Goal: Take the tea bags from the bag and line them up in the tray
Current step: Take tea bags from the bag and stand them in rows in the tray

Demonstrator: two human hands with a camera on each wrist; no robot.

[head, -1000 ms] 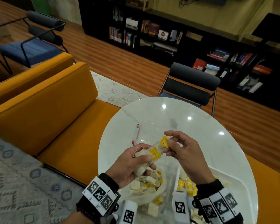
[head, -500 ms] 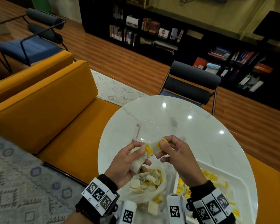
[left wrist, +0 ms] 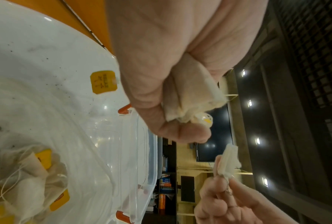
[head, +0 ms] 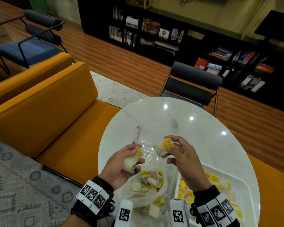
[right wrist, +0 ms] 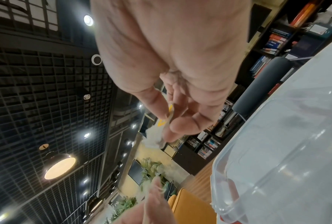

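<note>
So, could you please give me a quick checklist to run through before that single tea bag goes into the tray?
1. Right hand pinches one tea bag: ok.
2. That bag is apart from the bunch in the left hand: ok.
3. No string links them: cannot tell.
4. Tray within reach, lower right: ok.
5. Free slot in the tray row: cannot tell.
</note>
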